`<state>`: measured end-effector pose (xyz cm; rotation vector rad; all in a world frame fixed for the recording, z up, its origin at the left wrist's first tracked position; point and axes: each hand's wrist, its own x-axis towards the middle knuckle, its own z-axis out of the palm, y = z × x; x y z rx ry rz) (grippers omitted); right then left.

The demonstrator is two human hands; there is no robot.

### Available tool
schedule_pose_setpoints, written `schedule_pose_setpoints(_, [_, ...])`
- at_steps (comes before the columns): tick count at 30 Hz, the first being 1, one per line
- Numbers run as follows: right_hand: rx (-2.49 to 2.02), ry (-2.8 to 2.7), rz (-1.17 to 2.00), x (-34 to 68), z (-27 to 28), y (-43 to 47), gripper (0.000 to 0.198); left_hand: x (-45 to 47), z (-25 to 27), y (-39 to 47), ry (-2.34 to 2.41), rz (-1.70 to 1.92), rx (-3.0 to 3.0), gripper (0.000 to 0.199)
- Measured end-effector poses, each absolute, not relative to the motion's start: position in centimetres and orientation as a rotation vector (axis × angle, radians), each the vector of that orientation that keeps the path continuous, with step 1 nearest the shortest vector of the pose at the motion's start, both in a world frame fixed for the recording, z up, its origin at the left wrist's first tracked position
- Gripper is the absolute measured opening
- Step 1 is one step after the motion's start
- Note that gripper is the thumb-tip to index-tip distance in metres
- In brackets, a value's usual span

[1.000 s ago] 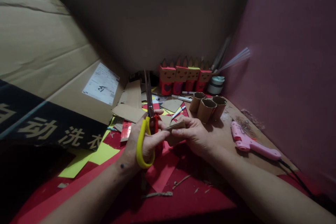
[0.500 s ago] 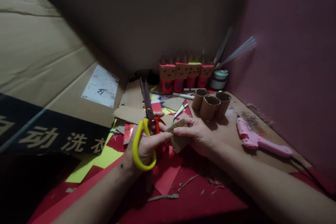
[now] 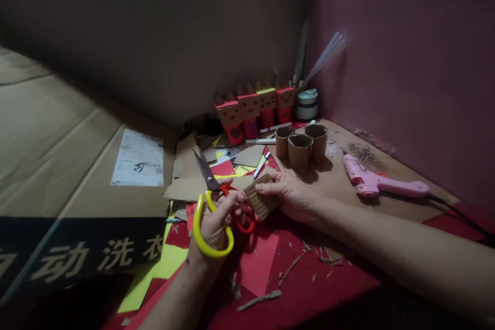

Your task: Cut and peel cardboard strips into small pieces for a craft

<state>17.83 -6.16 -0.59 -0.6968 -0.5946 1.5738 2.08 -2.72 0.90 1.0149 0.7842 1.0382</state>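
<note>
My left hand (image 3: 216,216) is closed around a pair of scissors (image 3: 211,175) with one yellow and one red handle, the blades pointing up and away. Between the thumb and fingers of my right hand (image 3: 292,193) is a small ridged piece of cardboard (image 3: 262,200), tilted in front of me. My left fingertips are close beside its left edge; whether they touch it I cannot tell. Under both hands lies a sheet of red paper (image 3: 263,255) on the red tabletop.
Cardboard tubes (image 3: 299,150) stand behind my right hand. A pink glue gun (image 3: 381,184) with a cord lies at right. Several cardboard-headed figures (image 3: 229,116) line the back beside a lidded jar (image 3: 307,105). A large carton (image 3: 88,185) fills the left. Cardboard scraps (image 3: 259,300) lie in front.
My left thumb has come away from the cardboard piece, which now shows its ridged face in my right hand. The scissors have tilted further left. The head view has shifted.
</note>
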Motion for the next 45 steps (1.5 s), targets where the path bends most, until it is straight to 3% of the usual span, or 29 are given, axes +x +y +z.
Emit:
schedule_pose_setpoints(9, [-0.757, -0.434, 1.407, 17.7, 0.4, -6.4, 0.023, 2.7, 1.1, -3.3, 0.845, 1.0, 1.116, 0.074])
schedule_pose_setpoints(22, [-0.852, -0.335, 1.313, 17.4, 0.2, -6.4, 0.029, 3.0, 0.3, -3.4, 0.836, 0.91, 1.233, 0.072])
schedule_pose_setpoints(30, [-0.998, -0.916, 1.608, 18.9, 0.0, -6.5, 0.021, 2.6, 1.9, -2.7, 0.918, 1.093, 1.116, 0.066])
schedule_pose_setpoints(36, [-0.97, -0.786, 1.392, 18.4, 0.4, -6.7, 0.017, 1.5, 1.3, -2.2, 0.857, 1.074, 1.208, 0.061])
schedule_pose_setpoints(45, [-0.901, -1.048, 1.406, 18.2, 0.9, -7.5, 0.017, 1.7, 2.1, -3.6, 0.945, 1.046, 1.461, 0.06])
